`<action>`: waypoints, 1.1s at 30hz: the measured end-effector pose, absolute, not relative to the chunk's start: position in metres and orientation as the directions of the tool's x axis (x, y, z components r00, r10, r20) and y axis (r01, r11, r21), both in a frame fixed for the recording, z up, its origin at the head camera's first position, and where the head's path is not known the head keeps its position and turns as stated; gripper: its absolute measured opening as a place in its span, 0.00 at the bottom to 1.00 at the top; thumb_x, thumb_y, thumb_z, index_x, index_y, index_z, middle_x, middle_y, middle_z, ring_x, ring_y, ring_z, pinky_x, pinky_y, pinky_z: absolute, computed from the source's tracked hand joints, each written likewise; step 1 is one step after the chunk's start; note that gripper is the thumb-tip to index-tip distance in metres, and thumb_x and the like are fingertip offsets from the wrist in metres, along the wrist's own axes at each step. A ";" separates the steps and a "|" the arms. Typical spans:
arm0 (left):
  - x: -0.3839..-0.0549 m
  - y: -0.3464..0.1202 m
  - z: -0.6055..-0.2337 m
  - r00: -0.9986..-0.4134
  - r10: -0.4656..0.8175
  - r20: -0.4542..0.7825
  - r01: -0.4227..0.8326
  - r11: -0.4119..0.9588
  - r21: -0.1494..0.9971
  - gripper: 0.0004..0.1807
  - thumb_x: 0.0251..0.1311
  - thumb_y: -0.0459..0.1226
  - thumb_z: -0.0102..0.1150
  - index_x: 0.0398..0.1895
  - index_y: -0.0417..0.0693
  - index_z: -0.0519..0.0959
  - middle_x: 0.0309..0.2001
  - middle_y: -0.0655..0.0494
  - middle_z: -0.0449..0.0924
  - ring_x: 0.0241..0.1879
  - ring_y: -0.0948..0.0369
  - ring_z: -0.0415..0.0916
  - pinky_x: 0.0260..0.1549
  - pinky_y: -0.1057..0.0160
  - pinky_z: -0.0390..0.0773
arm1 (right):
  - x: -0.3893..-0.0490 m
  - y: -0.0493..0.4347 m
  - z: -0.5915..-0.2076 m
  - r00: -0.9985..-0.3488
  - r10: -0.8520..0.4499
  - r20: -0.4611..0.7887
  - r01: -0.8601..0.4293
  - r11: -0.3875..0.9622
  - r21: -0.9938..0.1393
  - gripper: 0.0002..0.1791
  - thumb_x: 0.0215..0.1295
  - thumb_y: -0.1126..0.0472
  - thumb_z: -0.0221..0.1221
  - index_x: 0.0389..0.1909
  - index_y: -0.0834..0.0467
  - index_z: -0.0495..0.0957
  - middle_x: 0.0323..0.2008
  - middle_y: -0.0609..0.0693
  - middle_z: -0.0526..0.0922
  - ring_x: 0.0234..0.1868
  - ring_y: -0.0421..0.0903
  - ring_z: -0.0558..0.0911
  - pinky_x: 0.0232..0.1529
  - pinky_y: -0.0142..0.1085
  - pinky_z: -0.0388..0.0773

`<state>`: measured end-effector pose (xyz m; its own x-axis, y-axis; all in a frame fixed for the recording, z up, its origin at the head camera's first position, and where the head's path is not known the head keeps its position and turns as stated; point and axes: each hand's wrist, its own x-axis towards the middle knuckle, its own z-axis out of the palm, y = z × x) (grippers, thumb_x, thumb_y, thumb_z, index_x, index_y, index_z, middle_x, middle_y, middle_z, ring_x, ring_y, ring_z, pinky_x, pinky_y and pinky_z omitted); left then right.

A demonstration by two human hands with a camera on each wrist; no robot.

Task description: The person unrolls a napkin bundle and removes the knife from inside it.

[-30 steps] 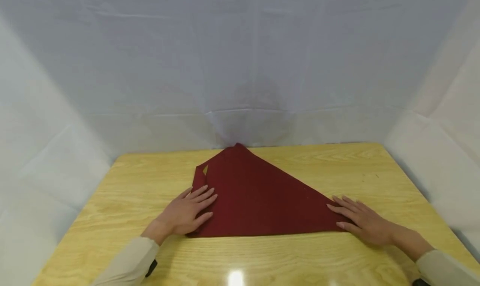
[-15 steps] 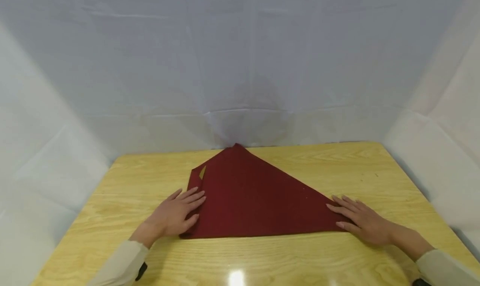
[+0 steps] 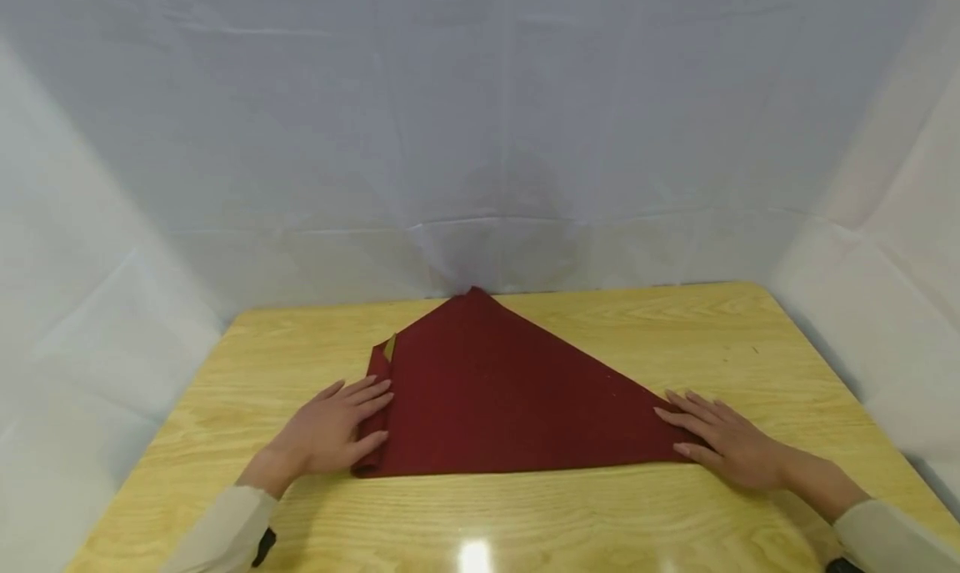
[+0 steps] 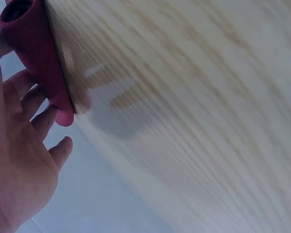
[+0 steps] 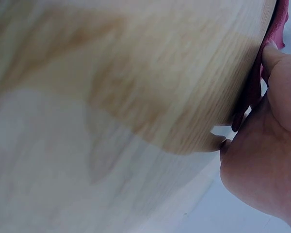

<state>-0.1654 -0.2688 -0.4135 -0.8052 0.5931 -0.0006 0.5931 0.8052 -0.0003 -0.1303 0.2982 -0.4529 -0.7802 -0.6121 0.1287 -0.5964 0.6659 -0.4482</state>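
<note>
A dark red cloth (image 3: 510,389) lies spread on the wooden table, with a peak at the back and a long taper toward the right. Along its left side the edge is turned over into a loose roll (image 3: 371,424); the hollow end of the cloth roll (image 4: 25,29) shows in the left wrist view. My left hand (image 3: 322,427) rests on this roll with its fingers extended. On the cloth's right corner lies my right hand (image 3: 738,448), fingers extended and spread, partly covering the corner. In the right wrist view, the right hand (image 5: 266,141) touches the thin cloth edge.
The wooden table (image 3: 600,519) stretches beyond the cloth on both sides and in front. White sheeting (image 3: 480,139) hangs behind the table and along both sides. The cloth's peak reaches close to the table's back edge.
My left hand has slid left, and the rolled edge has moved left with it, so the flat red area is wider. The right hand stays in place on the right corner.
</note>
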 end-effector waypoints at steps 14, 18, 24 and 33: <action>-0.159 -0.280 -0.420 -0.828 0.560 0.017 0.559 0.825 0.080 0.33 0.70 0.56 0.41 0.72 0.49 0.62 0.71 0.53 0.57 0.69 0.53 0.55 0.62 0.44 0.59 | -0.129 0.297 -0.452 -0.773 -0.614 0.157 -0.614 0.663 -0.428 0.25 0.72 0.59 0.52 0.68 0.55 0.66 0.71 0.52 0.57 0.70 0.61 0.54 0.59 0.62 0.54; -0.157 -0.276 -0.418 -0.825 0.564 0.027 0.565 0.824 0.050 0.33 0.70 0.56 0.42 0.72 0.49 0.62 0.71 0.52 0.58 0.69 0.53 0.55 0.63 0.45 0.57 | -0.130 0.298 -0.452 -0.773 -0.616 0.151 -0.609 0.654 -0.448 0.25 0.72 0.59 0.52 0.68 0.55 0.66 0.71 0.52 0.57 0.69 0.63 0.54 0.57 0.66 0.53; -0.159 -0.260 -0.414 -0.801 0.597 0.047 0.599 0.800 0.030 0.32 0.69 0.55 0.44 0.71 0.49 0.63 0.71 0.51 0.59 0.70 0.53 0.54 0.64 0.44 0.55 | -0.129 0.300 -0.451 -0.775 -0.615 0.144 -0.603 0.653 -0.457 0.25 0.72 0.59 0.52 0.68 0.56 0.66 0.71 0.52 0.57 0.69 0.64 0.54 0.56 0.67 0.53; -0.157 -0.248 -0.413 -0.786 0.618 -0.022 0.618 0.786 0.032 0.30 0.70 0.53 0.44 0.71 0.51 0.65 0.69 0.51 0.61 0.70 0.52 0.54 0.65 0.43 0.52 | -0.130 0.299 -0.452 -0.771 -0.620 0.146 -0.608 0.648 -0.459 0.24 0.73 0.59 0.51 0.68 0.56 0.66 0.71 0.53 0.57 0.68 0.66 0.55 0.55 0.68 0.54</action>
<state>-0.1572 -0.2480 -0.4130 -0.7856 0.6184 -0.0223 0.6176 0.7858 0.0323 -0.1304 0.2990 -0.4520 -0.7708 -0.6202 0.1459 -0.6081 0.6478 -0.4588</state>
